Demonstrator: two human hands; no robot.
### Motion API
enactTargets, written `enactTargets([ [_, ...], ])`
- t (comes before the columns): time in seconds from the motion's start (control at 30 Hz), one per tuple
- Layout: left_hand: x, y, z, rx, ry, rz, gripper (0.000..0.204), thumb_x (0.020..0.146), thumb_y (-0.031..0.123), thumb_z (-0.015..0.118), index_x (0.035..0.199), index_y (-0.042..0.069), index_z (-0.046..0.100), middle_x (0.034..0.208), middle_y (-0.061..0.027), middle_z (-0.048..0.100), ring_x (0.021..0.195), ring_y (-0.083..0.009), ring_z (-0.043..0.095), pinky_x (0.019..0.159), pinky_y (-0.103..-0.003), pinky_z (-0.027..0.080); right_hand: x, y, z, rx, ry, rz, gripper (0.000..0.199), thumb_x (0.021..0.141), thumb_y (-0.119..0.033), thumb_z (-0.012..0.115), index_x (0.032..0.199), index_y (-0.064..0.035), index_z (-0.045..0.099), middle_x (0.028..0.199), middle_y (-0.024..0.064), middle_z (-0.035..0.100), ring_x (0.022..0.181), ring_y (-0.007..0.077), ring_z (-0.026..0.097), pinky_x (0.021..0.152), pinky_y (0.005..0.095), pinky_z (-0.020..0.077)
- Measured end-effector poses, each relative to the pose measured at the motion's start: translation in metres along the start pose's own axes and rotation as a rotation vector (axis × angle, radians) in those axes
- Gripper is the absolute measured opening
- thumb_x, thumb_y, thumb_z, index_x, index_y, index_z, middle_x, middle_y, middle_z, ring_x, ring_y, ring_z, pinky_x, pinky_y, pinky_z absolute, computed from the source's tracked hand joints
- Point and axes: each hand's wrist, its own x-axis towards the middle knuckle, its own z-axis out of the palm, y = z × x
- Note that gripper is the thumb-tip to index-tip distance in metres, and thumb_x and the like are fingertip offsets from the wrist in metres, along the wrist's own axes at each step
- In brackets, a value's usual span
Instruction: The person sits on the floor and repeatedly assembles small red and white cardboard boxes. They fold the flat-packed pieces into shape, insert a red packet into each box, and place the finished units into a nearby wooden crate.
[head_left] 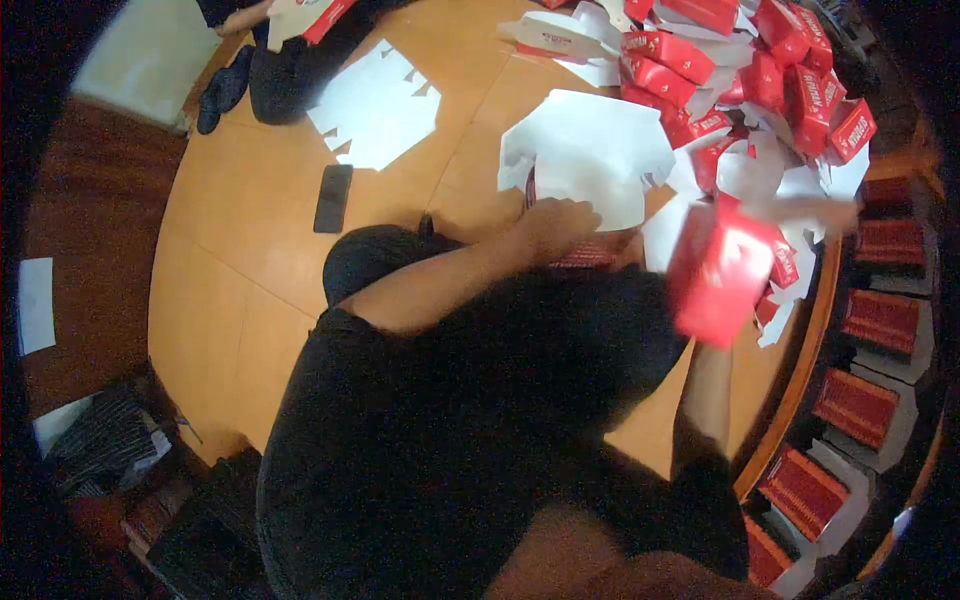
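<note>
My left hand (563, 226) is closed, its fingers curled at the near edge of a white carton blank (590, 130), partly bent, in front of me. Under and beside that hand, a strip of red printed card (585, 252) shows above my dark clothing. A red carton (725, 275), smeared by motion, is raised on the right at the end of my right forearm (708, 385). The carton hides most of my right hand, which appears closed on it. Beside the carton is a skin-toned blur I cannot make out.
Red-and-white folded cartons (690, 70) lie heaped at the far right. Another white blank (378, 105) and a dark phone (332, 198) lie on the wooden surface (230, 250). At far left another person's hand (245, 18) holds a carton. Stacked red blanks (855, 405) line the right edge.
</note>
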Motion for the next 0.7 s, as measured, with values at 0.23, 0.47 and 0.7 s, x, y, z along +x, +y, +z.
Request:
enactTargets([
  [0.23,-0.039,0.031,0.016,0.069,0.174,-0.065,0.019,0.088,0.02,0.052,0.097,0.008,0.064,0.102,-0.0164,0.064,0.102,-0.0351,0.062,0.087,-0.055,0.048,0.049,-0.033,0.082,-0.67,-0.268,-0.172,0.047,0.086,-0.031,0.068,0.118,0.0035,0.062,0.107,0.0225,0.069,0.101,0.0315,0.065,0.089,0.0401,0.0489],
  [0.47,-0.08,-0.024,-0.011,0.282,0.115,0.203,0.027,0.083,0.029,0.058,0.105,0.015,0.066,0.11,-0.0131,0.06,0.12,-0.0345,0.049,0.098,-0.061,0.038,0.063,0.005,0.091,-0.785,-0.262,-0.323,0.049,0.087,-0.028,0.064,0.128,-0.0017,0.055,0.113,0.0277,0.064,0.107,0.0421,0.062,0.092,0.0459,0.0482],
  [0.7,-0.088,-0.058,0.001,0.051,0.154,0.297,0.019,0.086,0.024,0.059,0.1,0.012,0.063,0.1,-0.0117,0.062,0.092,-0.0328,0.061,0.081,-0.045,0.05,0.046,-0.001,0.097,-0.879,-0.254,-0.319,0.053,0.087,-0.025,0.065,0.131,0.0013,0.052,0.116,0.0324,0.061,0.107,0.0462,0.06,0.093,0.0479,0.0474],
])
